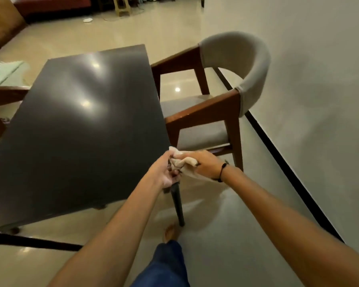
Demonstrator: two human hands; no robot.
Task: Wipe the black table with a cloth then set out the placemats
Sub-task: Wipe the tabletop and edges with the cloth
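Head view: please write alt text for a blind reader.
Both hands, the left hand and right hand, hold a pale cloth at the near corner of a bare black table. A wooden chair stands beside it.

The black table [77,125] has a smooth glossy top; the chair [207,112] is polished wood with matt fabric padding.
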